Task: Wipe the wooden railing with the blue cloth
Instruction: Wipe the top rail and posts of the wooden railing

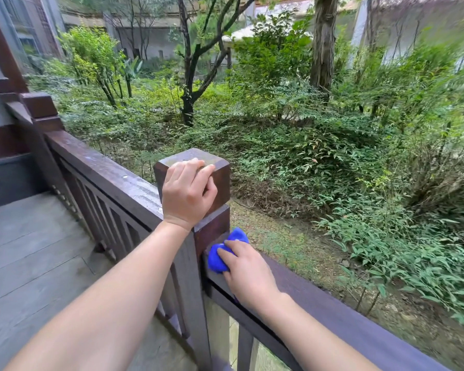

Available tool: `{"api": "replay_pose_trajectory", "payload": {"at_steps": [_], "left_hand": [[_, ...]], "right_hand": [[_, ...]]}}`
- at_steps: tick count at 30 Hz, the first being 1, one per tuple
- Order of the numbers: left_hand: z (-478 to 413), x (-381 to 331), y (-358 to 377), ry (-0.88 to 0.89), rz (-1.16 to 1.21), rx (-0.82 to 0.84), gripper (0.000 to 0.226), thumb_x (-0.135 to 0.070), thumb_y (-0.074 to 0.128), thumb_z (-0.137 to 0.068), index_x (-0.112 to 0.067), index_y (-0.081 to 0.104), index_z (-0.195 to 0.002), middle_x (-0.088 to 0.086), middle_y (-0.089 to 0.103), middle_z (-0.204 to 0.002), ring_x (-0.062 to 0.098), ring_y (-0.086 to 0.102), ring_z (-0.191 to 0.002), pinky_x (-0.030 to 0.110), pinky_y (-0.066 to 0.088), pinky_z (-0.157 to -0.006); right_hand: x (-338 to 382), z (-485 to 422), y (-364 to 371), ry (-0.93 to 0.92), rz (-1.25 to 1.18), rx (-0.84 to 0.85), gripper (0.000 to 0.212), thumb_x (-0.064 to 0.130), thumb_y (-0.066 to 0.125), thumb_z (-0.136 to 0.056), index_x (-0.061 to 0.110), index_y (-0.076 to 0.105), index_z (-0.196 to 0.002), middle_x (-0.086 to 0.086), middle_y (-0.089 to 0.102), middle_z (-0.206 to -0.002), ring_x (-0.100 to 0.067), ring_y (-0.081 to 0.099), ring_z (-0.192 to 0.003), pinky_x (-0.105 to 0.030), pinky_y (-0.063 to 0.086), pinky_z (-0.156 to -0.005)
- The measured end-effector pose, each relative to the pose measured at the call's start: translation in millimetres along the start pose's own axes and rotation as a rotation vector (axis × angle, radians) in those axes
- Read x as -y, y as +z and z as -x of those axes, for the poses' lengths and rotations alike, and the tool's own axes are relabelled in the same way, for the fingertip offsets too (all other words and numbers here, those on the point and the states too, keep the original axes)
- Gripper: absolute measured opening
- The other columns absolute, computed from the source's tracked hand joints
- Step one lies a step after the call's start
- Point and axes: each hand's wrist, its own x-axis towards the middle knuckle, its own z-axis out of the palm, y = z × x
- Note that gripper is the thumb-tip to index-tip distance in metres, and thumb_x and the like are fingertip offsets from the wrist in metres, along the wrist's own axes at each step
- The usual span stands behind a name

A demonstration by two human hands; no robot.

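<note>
A dark brown wooden railing runs from lower right up to a square post in the middle, then on toward the upper left. My left hand grips the post's cap from the near side, fingers curled over its top edge. My right hand presses a bunched blue cloth against the top rail where it meets the post. Part of the cloth is hidden under my fingers.
A grey plank deck lies at the left, inside the railing. A second post stands at the far left by a building wall. Beyond the rail the ground drops to bare soil, dense shrubs and trees.
</note>
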Motion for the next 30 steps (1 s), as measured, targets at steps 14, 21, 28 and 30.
{"api": "replay_pose_trajectory", "payload": {"at_steps": [14,21,28,30], "left_hand": [[0,2,0,0.003,-0.008,0.004,0.017,-0.009,0.064,-0.087,-0.012,0.076,-0.098,0.010,0.072,-0.098,0.032,0.067,-0.093,0.043,0.053,-0.088],[1,4,1,-0.013,-0.013,0.003,0.017,-0.010,0.063,-0.087,-0.013,0.075,-0.098,0.009,0.072,-0.097,0.030,0.065,-0.094,0.043,0.052,-0.089],[-5,-8,-11,-0.074,-0.009,0.170,0.018,-0.011,0.060,-0.088,-0.013,0.073,-0.100,0.008,0.072,-0.102,0.031,0.066,-0.092,0.043,0.052,-0.088],[-9,-9,-20,-0.093,0.015,0.266,0.020,-0.009,0.061,-0.088,-0.010,0.073,-0.104,0.009,0.073,-0.108,0.033,0.067,-0.099,0.044,0.051,-0.092]], "right_hand": [[-25,37,-15,0.038,0.077,-0.045,0.034,0.019,0.054,-0.078,0.015,0.061,-0.110,-0.004,0.060,-0.125,-0.027,0.053,-0.115,-0.035,0.043,-0.098],[-23,48,-18,0.304,0.162,-0.120,0.032,0.013,0.061,-0.076,0.009,0.065,-0.108,-0.012,0.062,-0.122,-0.035,0.057,-0.104,-0.039,0.048,-0.091],[7,62,-15,0.094,0.097,-0.159,0.032,0.013,0.067,-0.066,0.013,0.068,-0.098,-0.007,0.069,-0.105,-0.031,0.062,-0.092,-0.037,0.052,-0.080],[23,49,-22,0.077,-0.011,-0.112,0.028,0.015,0.061,-0.073,0.012,0.067,-0.101,-0.007,0.068,-0.106,-0.033,0.059,-0.094,-0.039,0.049,-0.082]]}}
